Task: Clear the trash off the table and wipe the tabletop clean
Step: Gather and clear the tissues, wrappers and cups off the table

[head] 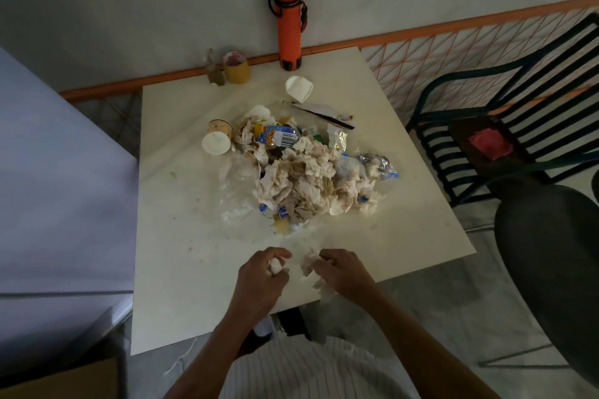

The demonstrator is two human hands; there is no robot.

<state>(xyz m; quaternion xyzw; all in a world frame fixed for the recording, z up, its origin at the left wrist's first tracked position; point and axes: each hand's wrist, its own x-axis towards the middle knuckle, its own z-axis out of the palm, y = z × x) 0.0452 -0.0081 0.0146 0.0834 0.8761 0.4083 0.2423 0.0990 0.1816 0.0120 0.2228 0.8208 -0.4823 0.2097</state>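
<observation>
Left hand (261, 272) clenches a small wad of tissue (275, 266); right hand (337, 272) grasps a crumpled napkin (309, 264). Both work near the table's (181, 269) front edge. Judged step: gathering trash, wiping not begun. Next move calls for somewhere to dump these; no bin is seen. The trash heap (301, 172) sits mid-table. Counted: three cups, one orange bottle (289, 26) at the far edge.
</observation>
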